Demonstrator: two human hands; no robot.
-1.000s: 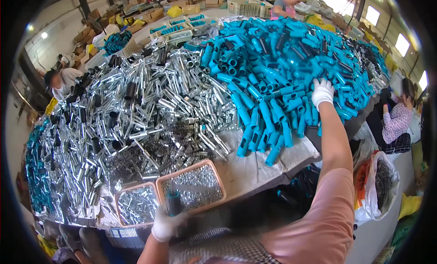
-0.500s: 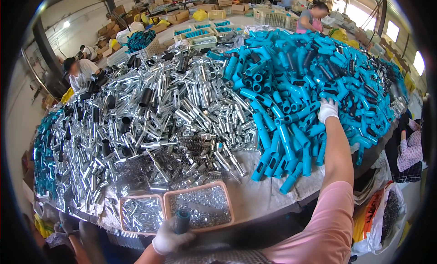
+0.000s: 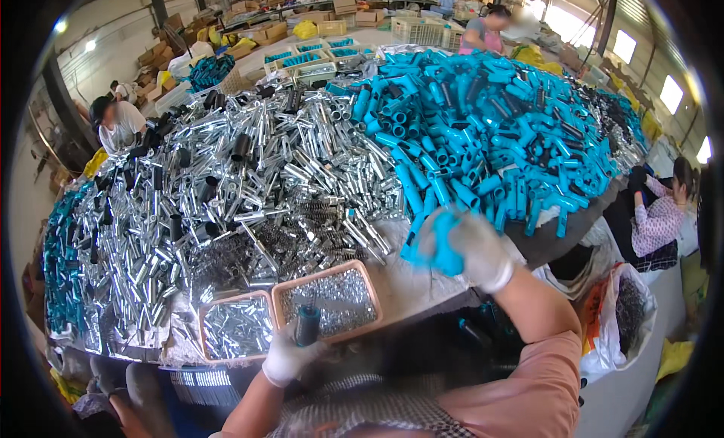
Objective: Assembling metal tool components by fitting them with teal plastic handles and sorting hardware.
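My left hand point(image 3: 292, 356), in a white glove, grips a dark teal cylindrical handle point(image 3: 307, 325) upright, in front of two pinkish trays. A thin grey piece seems to rise from its top, though this is blurred. My right hand point(image 3: 483, 249), gloved too, is closed around a bright blue plastic tubular part point(image 3: 446, 245) above the table's front edge; motion smears both. Beyond it spreads a big heap of similar blue tubular parts point(image 3: 422, 125), with some black ones mixed in. Shiny metal rods and tubes point(image 3: 302, 147) form another heap on the left.
Small metal pieces fill the right tray point(image 3: 375, 287) and left tray point(image 3: 202, 334). Dark springs point(image 3: 302, 234) lie behind them. An open white sack point(image 3: 641, 325) stands at the right. Other people work at the far side point(image 3: 489, 34), left point(image 3: 117, 125) and right point(image 3: 656, 219).
My right hand has come back from the blue heap toward me and left, now with a blue part in it. The left hand still holds the dark teal handle, slightly higher in view.
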